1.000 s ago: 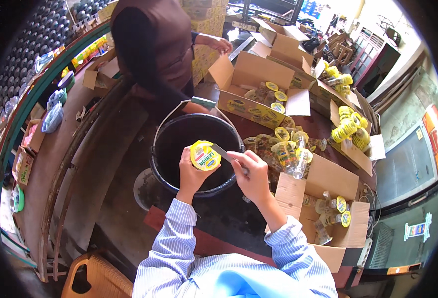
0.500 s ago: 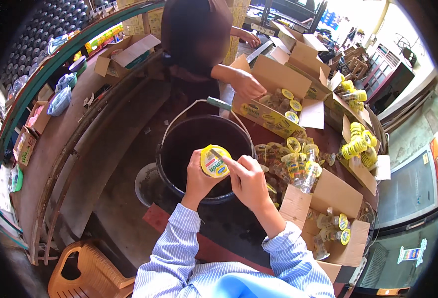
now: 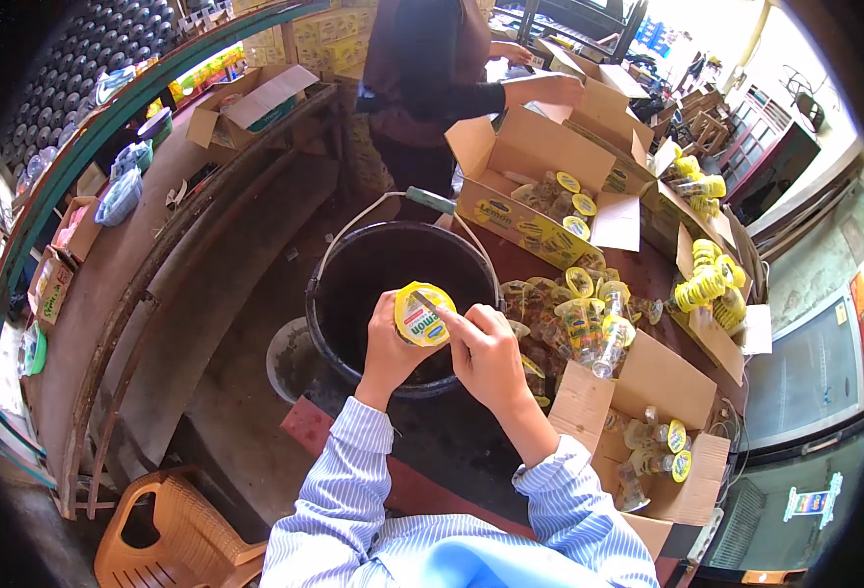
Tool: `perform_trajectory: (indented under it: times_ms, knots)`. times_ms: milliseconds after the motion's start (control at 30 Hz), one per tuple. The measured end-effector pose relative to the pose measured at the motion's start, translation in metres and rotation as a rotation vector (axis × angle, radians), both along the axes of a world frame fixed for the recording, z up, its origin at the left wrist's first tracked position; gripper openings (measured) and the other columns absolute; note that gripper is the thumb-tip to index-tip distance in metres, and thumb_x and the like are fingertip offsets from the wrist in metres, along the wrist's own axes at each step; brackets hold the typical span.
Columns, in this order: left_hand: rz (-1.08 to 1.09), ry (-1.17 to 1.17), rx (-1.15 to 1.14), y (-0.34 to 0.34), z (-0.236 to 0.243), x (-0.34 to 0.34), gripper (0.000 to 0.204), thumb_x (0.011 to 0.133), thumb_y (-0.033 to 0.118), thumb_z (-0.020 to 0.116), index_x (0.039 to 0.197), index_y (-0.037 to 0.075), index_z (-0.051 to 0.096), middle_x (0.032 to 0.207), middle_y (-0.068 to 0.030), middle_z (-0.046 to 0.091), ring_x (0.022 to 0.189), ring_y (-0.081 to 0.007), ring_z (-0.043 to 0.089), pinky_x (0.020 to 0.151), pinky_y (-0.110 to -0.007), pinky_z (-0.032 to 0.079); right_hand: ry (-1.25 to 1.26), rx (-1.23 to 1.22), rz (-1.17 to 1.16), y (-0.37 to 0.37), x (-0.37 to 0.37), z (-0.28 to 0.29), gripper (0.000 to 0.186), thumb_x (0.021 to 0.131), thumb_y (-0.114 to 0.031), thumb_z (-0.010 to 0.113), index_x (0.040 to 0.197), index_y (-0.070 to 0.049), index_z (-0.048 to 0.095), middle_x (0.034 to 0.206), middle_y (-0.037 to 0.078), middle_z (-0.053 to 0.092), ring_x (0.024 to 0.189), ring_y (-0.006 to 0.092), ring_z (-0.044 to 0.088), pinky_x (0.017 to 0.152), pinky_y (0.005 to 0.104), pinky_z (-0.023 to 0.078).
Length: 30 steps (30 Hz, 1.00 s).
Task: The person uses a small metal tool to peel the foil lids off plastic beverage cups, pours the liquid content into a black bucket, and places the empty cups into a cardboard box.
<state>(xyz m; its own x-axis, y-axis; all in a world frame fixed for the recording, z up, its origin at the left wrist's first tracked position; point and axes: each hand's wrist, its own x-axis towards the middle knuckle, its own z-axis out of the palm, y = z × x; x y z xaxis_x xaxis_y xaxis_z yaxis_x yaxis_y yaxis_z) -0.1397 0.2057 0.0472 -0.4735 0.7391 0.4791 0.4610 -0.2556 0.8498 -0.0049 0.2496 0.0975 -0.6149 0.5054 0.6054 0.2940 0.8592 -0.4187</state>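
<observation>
The left hand (image 3: 389,341) grips a round plastic cup (image 3: 412,335) over a black plastic bucket (image 3: 320,338), inside its near rim; the right hand (image 3: 486,351) clasps a grey metal blade (image 3: 426,301) at the cup's yellow-and-white lid (image 3: 421,315). A steady cup, with supporting fingers clear of the edge, appears advisable. Green lettering and a blue emblem mark the lid.

Reaching forward here, slanting the left forearm (image 3: 334,485) and the right forearm (image 3: 567,490) inward toward each other, baring both wrists (image 3: 375,390). Gripping now with the left hand (image 3: 393,351), curling the fingers (image 3: 385,309) round on the outer side. And there, just beside it, gripping with the right hand (image 3: 491,355) too, showing its back, folding it inward, stretching the index finger (image 3: 461,327) leftward toward the left hand.
</observation>
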Motion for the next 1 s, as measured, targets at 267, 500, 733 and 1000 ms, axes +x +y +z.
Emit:
perform_trajectory:
  times_ms: [267,500,733,1000]
  knots:
    - [0.007,0.031,0.006,-0.001,0.002,0.0,0.05,0.052,0.014,0.08,0.093,0.001,0.056,0.09,-0.0097,0.054,0.082,-0.0237,0.057,0.071,-0.031,0.048,-0.041,0.016,-0.008,-0.002,0.0,-0.002,0.035,0.066,0.001,0.057,0.101,-0.005,0.06,0.071,0.01,0.047,0.07,0.0262,0.05,0.067,0.036,0.042]
    - [0.01,0.043,0.016,-0.002,0.002,-0.001,0.047,0.052,0.014,0.08,0.09,0.0,0.057,0.088,-0.0099,0.054,0.081,-0.0238,0.057,0.07,-0.032,0.047,-0.101,0.029,-0.005,-0.004,0.001,-0.004,0.037,0.065,0.001,0.056,0.101,-0.005,0.059,0.074,0.01,0.049,0.073,0.0263,0.051,0.07,0.0359,0.042]
    - [0.009,0.073,0.021,-0.001,0.001,-0.001,0.047,0.052,0.014,0.08,0.09,0.0,0.057,0.088,-0.0107,0.054,0.081,-0.0252,0.056,0.071,-0.032,0.047,-0.133,0.009,-0.029,-0.007,0.0,-0.001,0.035,0.065,0.001,0.056,0.1,-0.003,0.059,0.077,0.011,0.051,0.075,0.0269,0.052,0.07,0.0362,0.043]
    - [0.013,0.06,0.034,-0.002,0.001,-0.001,0.046,0.052,0.014,0.079,0.09,0.0,0.056,0.089,-0.0122,0.053,0.082,-0.0265,0.056,0.071,-0.033,0.047,-0.167,-0.008,-0.044,-0.012,0.0,-0.001,0.03,0.066,0.001,0.055,0.095,-0.003,0.06,0.077,0.012,0.052,0.075,0.027,0.052,0.07,0.036,0.043]
